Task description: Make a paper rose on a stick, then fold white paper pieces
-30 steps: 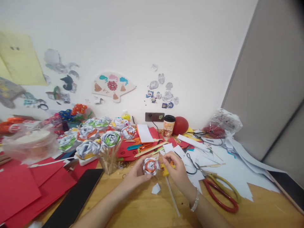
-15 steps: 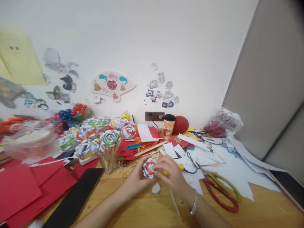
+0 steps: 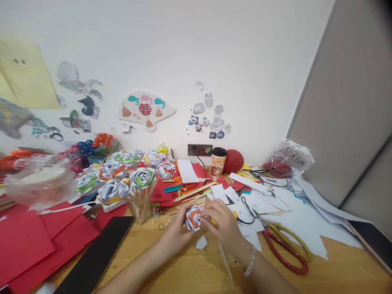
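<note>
A white paper flower with orange inner petals is held above the wooden table, its open face turned toward me. My left hand wraps round its left side and underside. At the flower's right edge, the fingers of my right hand are bent and pinch at a petal. Behind the right hand a yellow tool handle with a black cord shows in part. Below the hands lie a small white paper scrap and a thin white strip.
Several finished paper flowers crowd the left, beside a holder of sticks. Large scissors lie right, on white paper sheets. Red paper and a black board lie left. A paper cup stands at the back.
The flower has turned slightly in my hands, and my right fingers have shifted a little along its right edge. Everything else stays in place.
</note>
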`<state>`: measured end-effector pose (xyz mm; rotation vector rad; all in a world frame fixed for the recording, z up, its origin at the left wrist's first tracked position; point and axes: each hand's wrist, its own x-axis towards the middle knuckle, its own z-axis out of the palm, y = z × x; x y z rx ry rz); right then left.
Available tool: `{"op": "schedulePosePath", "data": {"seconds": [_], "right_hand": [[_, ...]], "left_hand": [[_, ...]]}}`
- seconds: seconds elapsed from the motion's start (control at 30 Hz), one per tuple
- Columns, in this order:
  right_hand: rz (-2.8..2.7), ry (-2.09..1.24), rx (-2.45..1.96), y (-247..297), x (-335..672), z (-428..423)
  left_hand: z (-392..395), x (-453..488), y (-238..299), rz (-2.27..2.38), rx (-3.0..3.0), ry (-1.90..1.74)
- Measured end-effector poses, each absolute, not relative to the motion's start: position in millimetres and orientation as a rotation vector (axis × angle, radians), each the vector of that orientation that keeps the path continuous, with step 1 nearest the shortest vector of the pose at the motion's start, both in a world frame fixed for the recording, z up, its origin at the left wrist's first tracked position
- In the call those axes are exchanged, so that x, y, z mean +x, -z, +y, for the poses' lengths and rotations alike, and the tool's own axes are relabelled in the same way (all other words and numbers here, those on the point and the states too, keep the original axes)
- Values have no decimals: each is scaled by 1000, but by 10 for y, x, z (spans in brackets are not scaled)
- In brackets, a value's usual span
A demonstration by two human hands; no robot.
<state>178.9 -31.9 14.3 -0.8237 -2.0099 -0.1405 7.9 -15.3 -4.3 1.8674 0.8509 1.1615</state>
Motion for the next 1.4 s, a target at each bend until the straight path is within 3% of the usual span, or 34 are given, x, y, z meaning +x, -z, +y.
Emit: {"op": "schedulePosePath", "data": {"seconds": [0.27, 0.9, 1.4], "right_hand": [[-2247, 581, -811, -111, 1836, -291], [-2121, 390, -825, -149, 1812, -275], [-1749, -507, -838, -97, 1811, -249]], "left_hand": [[-97, 47, 138, 903, 1956, -1158], [-130, 57, 113, 841, 1948, -1066], [-112, 45, 98, 777, 1615, -1152]]}}
